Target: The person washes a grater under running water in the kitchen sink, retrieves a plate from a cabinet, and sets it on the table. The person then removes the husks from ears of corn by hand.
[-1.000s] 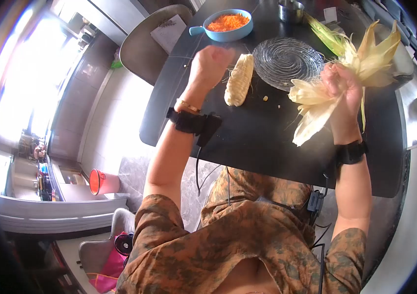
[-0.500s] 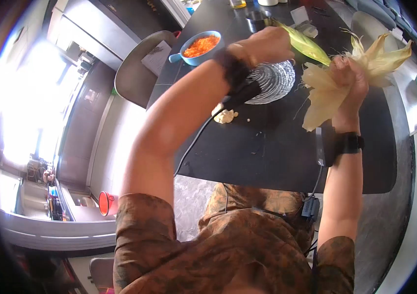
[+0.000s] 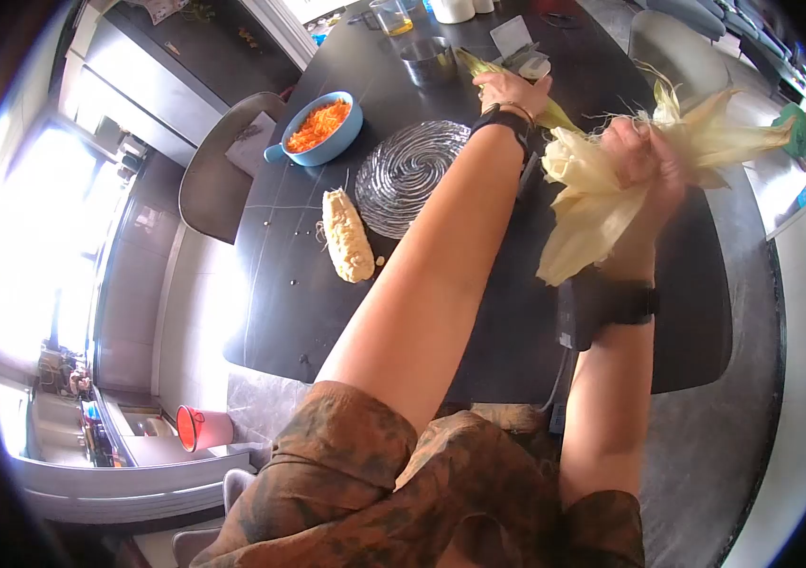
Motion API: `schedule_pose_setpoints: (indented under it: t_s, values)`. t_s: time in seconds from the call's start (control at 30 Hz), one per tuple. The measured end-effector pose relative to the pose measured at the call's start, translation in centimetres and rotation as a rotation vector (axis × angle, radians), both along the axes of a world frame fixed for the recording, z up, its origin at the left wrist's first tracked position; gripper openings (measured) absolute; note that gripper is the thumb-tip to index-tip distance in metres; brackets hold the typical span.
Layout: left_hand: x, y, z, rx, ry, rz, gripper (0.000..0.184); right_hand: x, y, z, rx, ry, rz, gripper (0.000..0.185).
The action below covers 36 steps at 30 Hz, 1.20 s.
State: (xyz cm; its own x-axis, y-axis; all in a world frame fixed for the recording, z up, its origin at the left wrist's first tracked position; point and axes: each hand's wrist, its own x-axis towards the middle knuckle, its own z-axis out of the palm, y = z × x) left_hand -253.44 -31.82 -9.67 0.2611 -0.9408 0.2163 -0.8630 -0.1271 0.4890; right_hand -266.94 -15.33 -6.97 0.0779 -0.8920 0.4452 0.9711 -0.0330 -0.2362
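My left hand (image 3: 516, 97) is closed around a long green corn husk (image 3: 554, 117), which sticks out on both sides of the fist. I cannot tell whether an ear is inside it. To its right, my right hand (image 3: 644, 156), slightly blurred, grips a bunch of pale corn husks (image 3: 592, 213) that fan out above and below the fingers. A bare, pale ear of corn (image 3: 347, 237) lies on the black table (image 3: 441, 331), left of my left forearm. Beside the ear is a clear round plate with swirled ridges (image 3: 403, 180), partly covered by that forearm.
A blue handled bowl (image 3: 354, 128) of shredded orange food stands at the table's left. Toward the far end are a metal pot (image 3: 428, 62), a glass jug (image 3: 390, 17) with yellow liquid and a clear container (image 3: 528, 62). A grey chair (image 3: 209, 180) adjoins the left edge.
My left hand has moved further out along the green husk. The ear of corn and ridged plate show more fully from behind my forearm. The whole view has shifted.
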Motion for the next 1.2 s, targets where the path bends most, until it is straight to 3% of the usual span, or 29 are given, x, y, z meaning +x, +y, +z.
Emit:
schedule_pose_setpoints:
  t_s: [0.13, 0.2, 0.3, 0.33, 0.4, 0.43, 0.57, 0.67, 0.73, 0.8, 0.9, 1.07, 1.2]
  values:
    - [1.2, -3.3, -2.1, 0.057, -0.085, -0.037, 0.066, 0.4, 0.2, 0.2, 0.014, -0.017, 0.015, 0.017]
    - [1.3, -0.6, 1.2, 0.074, -0.091, -0.15, 0.055, 0.1, 0.0, 0.1, -0.007, -0.016, 0.052, 0.016]
    - [2.6, 2.3, 3.1, 0.265, 0.849, -0.209, 0.042, 0.7, 0.5, 0.6, 0.0, 0.026, 0.048, 0.015]
    - [3.9, 1.2, 2.7, 0.311, 1.0, -0.319, 0.035, 0.9, 0.6, 0.7, 0.006, 0.038, 0.037, 0.015]
    - [5.9, 3.7, 4.9, 0.212, 0.968, -0.573, 0.038, 1.2, 0.7, 0.9, 0.01, 0.065, 0.042, 0.014]
    - [6.1, 4.9, 5.9, 0.262, 1.091, -0.476, 0.038, 1.4, 0.9, 0.9, 0.011, 0.08, 0.047, 0.014]
    - [10.4, 10.7, 8.5, 0.168, 1.204, -0.574, 0.05, 2.3, 1.3, 1.0, 0.062, 0.149, 0.091, 0.012]
    - [17.8, 13.8, 6.6, -0.14, 0.843, -0.651, 0.043, 3.4, 1.5, 0.6, 0.007, 0.228, 0.107, 0.011]
    - [20.8, 17.2, 6.9, -0.119, 0.973, -0.74, 0.044, 4.5, 1.8, 0.4, 0.024, 0.241, 0.141, 0.011]
    - [21.2, 22.1, 8.6, 0.141, 1.477, -0.866, 0.05, 5.0, 2.0, 1.1, 0.047, 0.281, 0.174, 0.011]
    - [23.1, 24.3, 6.3, 0.083, 1.577, -0.617, 0.051, 6.8, 2.8, 0.9, 0.076, 0.392, 0.232, 0.013]
    - [22.8, 25.3, 4.1, 0.11, 1.595, -0.649, 0.058, 9.3, 5.0, 1.2, 0.126, 0.696, 0.216, 0.012]
    - [18.8, 26.0, 4.0, 0.311, 1.458, -0.412, 0.047, 9.6, 5.1, 1.6, 0.16, 0.809, 0.204, 0.01]
